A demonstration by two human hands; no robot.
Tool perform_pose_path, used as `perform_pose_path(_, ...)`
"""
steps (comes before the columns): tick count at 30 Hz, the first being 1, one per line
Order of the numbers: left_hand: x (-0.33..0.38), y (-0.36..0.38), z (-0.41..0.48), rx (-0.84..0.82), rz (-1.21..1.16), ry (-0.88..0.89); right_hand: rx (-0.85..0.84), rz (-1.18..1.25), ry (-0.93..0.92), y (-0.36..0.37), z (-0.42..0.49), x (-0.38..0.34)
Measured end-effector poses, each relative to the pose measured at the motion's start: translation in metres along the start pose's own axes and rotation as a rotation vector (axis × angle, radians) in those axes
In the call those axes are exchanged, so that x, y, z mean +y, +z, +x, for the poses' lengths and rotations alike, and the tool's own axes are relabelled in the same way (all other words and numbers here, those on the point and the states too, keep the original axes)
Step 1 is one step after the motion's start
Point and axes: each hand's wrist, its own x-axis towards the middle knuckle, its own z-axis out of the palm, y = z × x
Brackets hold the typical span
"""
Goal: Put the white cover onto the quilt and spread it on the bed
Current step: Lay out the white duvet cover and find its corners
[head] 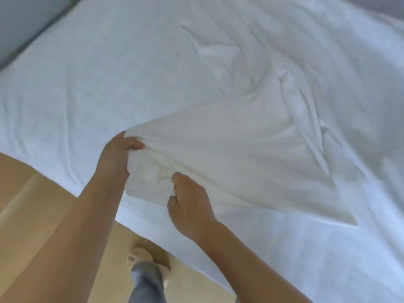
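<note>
Standing on the tan floor [32, 193] nearest the camera, a foot in a pale slipper [140, 256] and a grey trouser leg [145, 283] are seen below the forearms. Above them, a bunched corner of the white cover [240, 149] is gripped by the right hand [190, 206], its fingers [175, 201] curled into the cloth. Just beyond and to the left of these fingers, the same corner is clenched by the left hand [115, 156], thumb on top. From the fingers, the cover is drawn away to the right in a smooth sheet, then lies creased farther off on the bed [87, 84]. Whether the quilt lies inside it cannot be told. Beyond the bed's far left edge, a grey surface [17, 22] is visible.
</note>
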Motion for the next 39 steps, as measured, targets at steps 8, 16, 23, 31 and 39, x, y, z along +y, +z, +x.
perform_pose_path(8, 0.125, -0.191, 0.101, 0.035, 0.03, 0.018, 0.08, 0.305, 0.072, 0.137, 0.144, -0.189)
perform_pose_path(16, 0.222, -0.35, 0.22, 0.177, 0.107, 0.051, -0.039, 0.548, 0.079, 0.22, 0.295, -0.296)
perform_pose_path(23, 0.275, -0.481, 0.279, 0.44, 0.113, 0.107, -0.412, 0.922, 0.235, 0.333, 0.38, -0.394)
perform_pose_path(31, 0.23, -0.578, 0.317, 0.39, 0.666, 0.286, -0.35, 0.769, 0.508, 0.481, 0.45, -0.413)
perform_pose_path(39, 0.182, -0.598, 0.359, 0.144, 1.059, 0.337, -0.272, 0.497, 0.551, 0.525, 0.476, -0.383)
